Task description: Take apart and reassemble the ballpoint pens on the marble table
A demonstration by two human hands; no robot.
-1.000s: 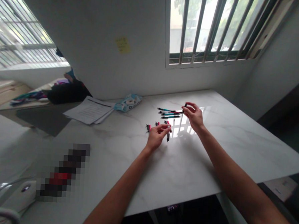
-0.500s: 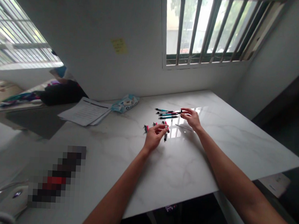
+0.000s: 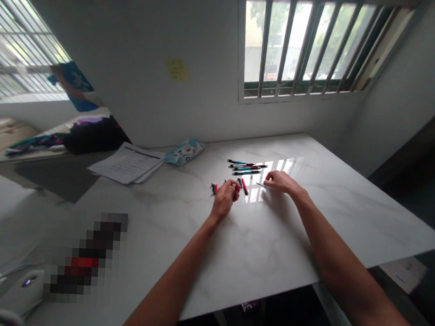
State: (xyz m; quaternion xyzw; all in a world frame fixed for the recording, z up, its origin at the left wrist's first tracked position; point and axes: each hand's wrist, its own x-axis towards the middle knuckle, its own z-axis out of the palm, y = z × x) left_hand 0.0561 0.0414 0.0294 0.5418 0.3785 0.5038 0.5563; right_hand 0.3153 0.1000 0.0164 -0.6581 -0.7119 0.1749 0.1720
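Note:
Several pens (image 3: 246,173) with blue, black and red parts lie in a loose row on the white marble-patterned table (image 3: 264,248). Nearer to me are short red and black pen parts (image 3: 243,186), with more of them (image 3: 214,188) to the left. My left hand (image 3: 226,198) is between these two groups, its fingers curled round a dark thing that is mostly hidden. My right hand (image 3: 279,181) rests low at the table, fingers pinched on the right end of a thin rod (image 3: 262,185).
Paper sheets (image 3: 128,163) and a blue-white packet (image 3: 185,152) lie at the back left by the wall. A blurred-out object (image 3: 88,258) and a white device (image 3: 23,289) are at the near left. Part of a person (image 3: 75,85) shows at the far left.
My right hand has moved from the right ends of the pens down to the thin rod and closed on it. My left hand has shifted slightly left, fingers curled tighter.

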